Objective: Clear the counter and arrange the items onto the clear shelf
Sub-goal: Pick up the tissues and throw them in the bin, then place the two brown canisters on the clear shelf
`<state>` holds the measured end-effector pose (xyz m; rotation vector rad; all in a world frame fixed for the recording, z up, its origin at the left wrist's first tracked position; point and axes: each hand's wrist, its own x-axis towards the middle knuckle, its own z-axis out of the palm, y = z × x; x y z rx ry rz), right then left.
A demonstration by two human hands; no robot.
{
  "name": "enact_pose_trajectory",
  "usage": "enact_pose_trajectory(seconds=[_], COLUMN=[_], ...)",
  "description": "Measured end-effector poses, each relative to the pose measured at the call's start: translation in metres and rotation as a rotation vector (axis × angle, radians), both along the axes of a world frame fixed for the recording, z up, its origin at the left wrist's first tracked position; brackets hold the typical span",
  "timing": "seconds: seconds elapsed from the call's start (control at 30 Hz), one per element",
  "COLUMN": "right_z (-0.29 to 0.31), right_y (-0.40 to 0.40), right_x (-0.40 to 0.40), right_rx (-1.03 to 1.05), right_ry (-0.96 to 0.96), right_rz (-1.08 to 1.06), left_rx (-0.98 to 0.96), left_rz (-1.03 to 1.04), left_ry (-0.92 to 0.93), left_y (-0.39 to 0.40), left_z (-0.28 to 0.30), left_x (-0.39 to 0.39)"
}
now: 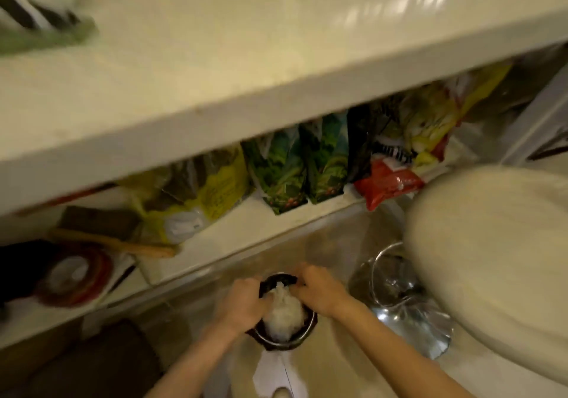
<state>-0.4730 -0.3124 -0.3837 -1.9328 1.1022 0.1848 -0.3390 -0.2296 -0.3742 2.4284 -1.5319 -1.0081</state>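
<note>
Below the counter, both hands on a dark bowl.
Left hand (242, 302) and right hand (319, 290) grasp the bowl (276, 340) rim; next, probably lowering it level onto a shelf.

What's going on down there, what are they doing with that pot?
A person is bent low, both hands on a dark round pot with a white plastic bag in it. The left hand and right hand grip its rim on either side. Just above is a shelf lined with food packets. The picture is blurred.
</note>
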Motion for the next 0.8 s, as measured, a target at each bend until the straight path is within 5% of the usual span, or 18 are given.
enact_pose_trajectory(seconds=[0.23,0.5,0.8], right_z=[0.185,0.340,0.402], right_y=[0.000,0.022,0.037], right_x=[0.011,0.028,0.117], right_rx=[-0.236,-0.404,-0.669], right_ry=[-0.043,-0.131,-0.265], right_rz=[0.213,0.488,0.602], left_rx=[-0.111,-0.315,-0.721], left_rz=[-0.099,-0.093,0.223], left_ry=[-0.264,-0.263,-0.710], left_y=[0.004,0.056,0.114], left_z=[0.177,0.334,0.390], left_x=[0.010,0.022,0.087])
